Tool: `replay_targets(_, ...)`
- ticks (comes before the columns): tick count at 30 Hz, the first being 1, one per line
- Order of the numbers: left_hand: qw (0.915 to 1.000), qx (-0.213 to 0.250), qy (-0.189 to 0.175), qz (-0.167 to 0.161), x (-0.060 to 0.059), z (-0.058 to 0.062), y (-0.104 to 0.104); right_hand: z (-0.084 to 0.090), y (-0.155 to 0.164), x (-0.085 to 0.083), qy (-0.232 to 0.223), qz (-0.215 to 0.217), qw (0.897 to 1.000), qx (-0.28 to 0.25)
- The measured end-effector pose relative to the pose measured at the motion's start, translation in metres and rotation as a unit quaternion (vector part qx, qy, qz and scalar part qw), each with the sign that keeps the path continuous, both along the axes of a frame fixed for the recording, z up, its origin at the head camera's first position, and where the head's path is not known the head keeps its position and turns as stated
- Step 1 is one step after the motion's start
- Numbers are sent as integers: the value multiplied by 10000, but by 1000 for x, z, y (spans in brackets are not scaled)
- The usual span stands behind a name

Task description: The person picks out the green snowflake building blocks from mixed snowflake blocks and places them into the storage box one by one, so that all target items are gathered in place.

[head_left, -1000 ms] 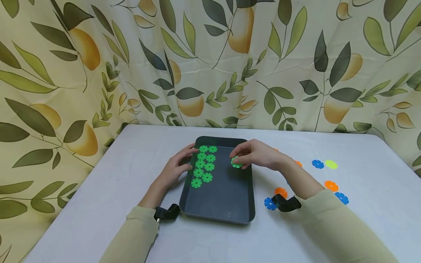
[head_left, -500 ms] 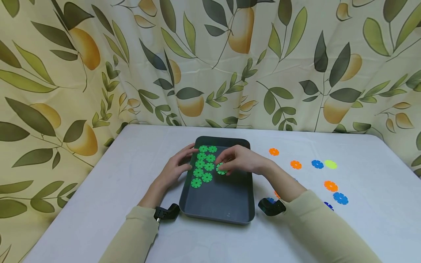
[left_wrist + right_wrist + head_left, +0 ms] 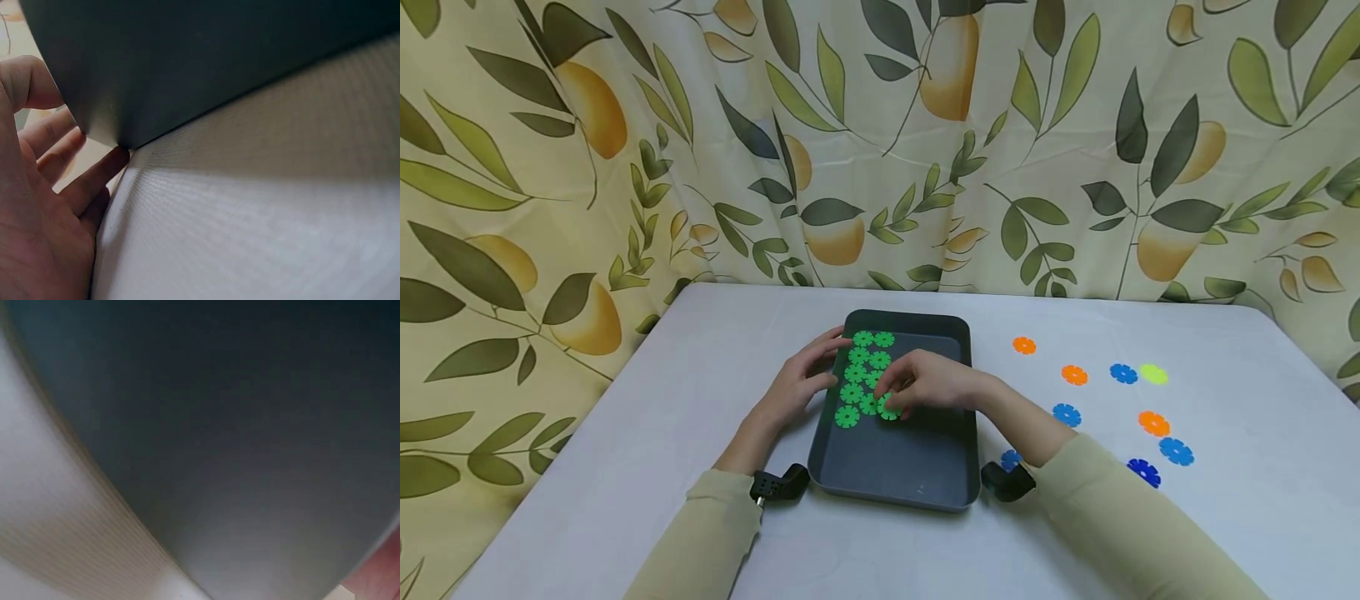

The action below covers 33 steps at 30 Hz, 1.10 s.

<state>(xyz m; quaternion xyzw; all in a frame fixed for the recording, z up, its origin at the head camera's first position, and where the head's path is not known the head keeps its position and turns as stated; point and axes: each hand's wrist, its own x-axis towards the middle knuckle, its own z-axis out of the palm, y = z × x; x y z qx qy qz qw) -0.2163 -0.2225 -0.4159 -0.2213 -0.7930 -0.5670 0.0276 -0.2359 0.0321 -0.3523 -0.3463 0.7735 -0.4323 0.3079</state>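
A dark grey tray (image 3: 895, 471) lies on the white table, with two columns of green notched discs (image 3: 847, 417) along its left side. My left hand (image 3: 797, 379) touches the tray's left rim with its fingers spread and relaxed. In the left wrist view, that hand's fingertips (image 3: 119, 159) meet the tray's dark outer wall (image 3: 212, 56). Over the tray, my right hand (image 3: 936, 382) pinches another green notched disc (image 3: 889, 409) close beside the lower right of the columns. The right wrist view is mostly the tray's dark surface (image 3: 237, 425), with the pinching fingers out of sight.
Right of the tray, loose notched discs lie scattered: orange (image 3: 1024, 345), blue (image 3: 1123, 373), yellow-green (image 3: 1153, 374) and dark blue (image 3: 1144, 472) ones. My right forearm partly covers a blue disc (image 3: 1011, 459). A leaf-and-fruit patterned curtain (image 3: 880, 167) hangs behind the table.
My right hand has carried the green disc from the tray's right side leftward and nearer to me, up to the lower end of the columns. The left hand has stayed at the rim.
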Motion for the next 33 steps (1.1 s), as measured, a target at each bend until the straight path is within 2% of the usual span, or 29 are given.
replay_targets(6,10000,-67,-62,29,12,19,5,-1,-7,4,-101,70,9997,187)
replay_targets(8,10000,-72,-17,37,11,17,4,-1,-7,5,-97,65,9996,247)
replay_targets(13,9999,-107,51,46,-2,-1,-1,-3,-7,6,21,166,9994,296)
replay_targets(33,9999,-128,-12,54,-2,-3,-2,-6,-4,6,44,140,9999,31)
